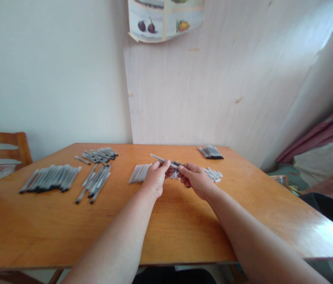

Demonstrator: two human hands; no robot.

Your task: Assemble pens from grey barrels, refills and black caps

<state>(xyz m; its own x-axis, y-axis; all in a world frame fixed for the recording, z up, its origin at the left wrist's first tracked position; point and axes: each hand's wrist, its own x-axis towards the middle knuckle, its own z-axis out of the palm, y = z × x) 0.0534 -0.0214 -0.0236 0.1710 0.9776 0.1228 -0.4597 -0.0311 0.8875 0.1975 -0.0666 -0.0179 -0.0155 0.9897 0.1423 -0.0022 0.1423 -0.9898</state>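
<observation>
Above the middle of the table, a pale pen [157, 157] lies slantwise between my two hands. My left hand [157, 177] is closed around its barrel, thumb on top. The fingers of my right hand [196, 178] pinch its right end, hiding that tip. Just left of my hands is a row of white pen barrels [138, 174]. Partly hidden behind my fingers is a small pile with dark parts [175, 169]. To the right of my right hand, a heap of short white pieces [214, 174] lies on the table.
Pens with black ends lie in a wide row [51, 177] at left, a loose bunch [97, 181] beside it, and another pile [99, 155] behind. A neat pen stack [210, 152] sits back right on the wooden table [104, 232]. A chair [21, 148] stands at left.
</observation>
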